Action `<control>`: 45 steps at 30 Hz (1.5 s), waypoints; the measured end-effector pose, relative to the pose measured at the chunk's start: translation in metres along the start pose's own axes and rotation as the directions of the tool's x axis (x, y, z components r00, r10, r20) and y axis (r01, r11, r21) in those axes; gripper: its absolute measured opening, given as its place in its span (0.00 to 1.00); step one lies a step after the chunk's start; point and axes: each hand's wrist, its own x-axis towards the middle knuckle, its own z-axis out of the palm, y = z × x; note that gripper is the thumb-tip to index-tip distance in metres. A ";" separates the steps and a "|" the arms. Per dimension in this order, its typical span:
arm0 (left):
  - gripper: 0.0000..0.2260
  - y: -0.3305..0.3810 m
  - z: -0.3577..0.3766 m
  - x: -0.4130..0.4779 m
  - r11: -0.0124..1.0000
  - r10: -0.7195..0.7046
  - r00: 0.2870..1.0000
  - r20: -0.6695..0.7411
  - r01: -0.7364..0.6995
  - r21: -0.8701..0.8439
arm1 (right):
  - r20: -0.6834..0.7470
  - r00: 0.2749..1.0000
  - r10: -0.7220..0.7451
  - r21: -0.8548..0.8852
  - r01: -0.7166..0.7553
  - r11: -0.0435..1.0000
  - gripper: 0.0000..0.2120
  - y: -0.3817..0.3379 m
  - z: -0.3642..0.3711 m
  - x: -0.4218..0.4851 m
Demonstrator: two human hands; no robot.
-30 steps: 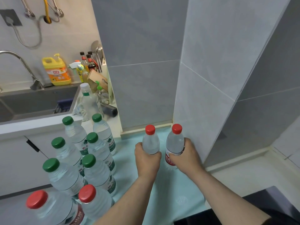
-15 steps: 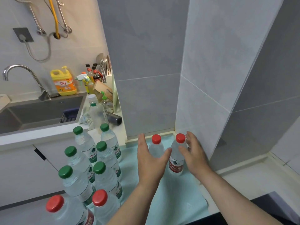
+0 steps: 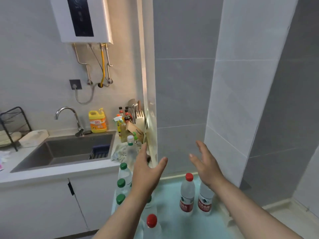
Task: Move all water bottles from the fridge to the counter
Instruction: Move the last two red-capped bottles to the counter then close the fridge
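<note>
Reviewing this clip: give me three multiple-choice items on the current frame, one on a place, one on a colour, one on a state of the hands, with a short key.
1. Where do the two red-labelled water bottles stand?
A. In the sink
B. On the pale green mat by the grey tiled wall
C. On the dish rack

2. What colour is the cap on the front bottle of that pair?
A. Red
B. Green
C. Yellow

3. What are the hands doing?
A. Each grips a bottle
B. Only the left grips a bottle
C. Both are open and hold nothing

Key:
1 B: both stand upright on the mat near the corner of the wall.
2 A: its cap is red.
3 C: the left hand and right hand are raised above the bottles with fingers spread.
</note>
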 end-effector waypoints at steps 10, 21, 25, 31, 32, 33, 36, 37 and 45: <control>0.33 0.037 -0.192 -0.023 0.986 0.082 0.990 -0.114 -0.064 0.155 | 0.089 0.974 -0.210 -0.022 0.213 0.977 0.36 -0.163 0.073 -0.055; 0.31 0.072 -0.343 -0.144 0.955 0.036 0.937 -0.346 0.070 0.289 | 0.274 0.864 -0.423 0.214 0.374 0.903 0.34 -0.280 0.142 -0.151; 0.29 0.088 -0.368 -0.206 0.931 0.030 0.879 -0.476 0.149 0.333 | 0.362 0.796 -0.485 0.276 0.406 0.872 0.35 -0.291 0.149 -0.192; 0.35 0.101 -0.389 -0.320 0.897 -0.030 0.775 -0.631 0.300 0.326 | 0.471 0.699 -0.538 0.365 0.401 0.840 0.31 -0.293 0.164 -0.260; 0.33 0.102 -0.393 -0.337 0.889 -0.033 0.757 -0.652 0.321 0.327 | 0.482 0.685 -0.545 0.375 0.401 0.836 0.29 -0.294 0.169 -0.270; 0.32 0.104 -0.397 -0.353 0.880 -0.042 0.742 -0.669 0.344 0.326 | 0.495 0.671 -0.553 0.380 0.405 0.832 0.28 -0.295 0.173 -0.279; 0.33 0.116 -0.412 -0.395 0.857 -0.051 0.693 -0.719 0.400 0.325 | 0.534 0.617 -0.579 0.424 0.397 0.814 0.28 -0.308 0.186 -0.307; 0.35 0.121 -0.419 -0.407 0.851 -0.039 0.672 -0.739 0.410 0.328 | 0.546 0.596 -0.589 0.441 0.393 0.807 0.30 -0.316 0.189 -0.317; 0.33 0.146 -0.488 -0.498 0.792 -0.003 0.534 -0.845 0.517 0.324 | 0.591 0.437 -0.678 0.546 0.402 0.735 0.29 -0.391 0.247 -0.393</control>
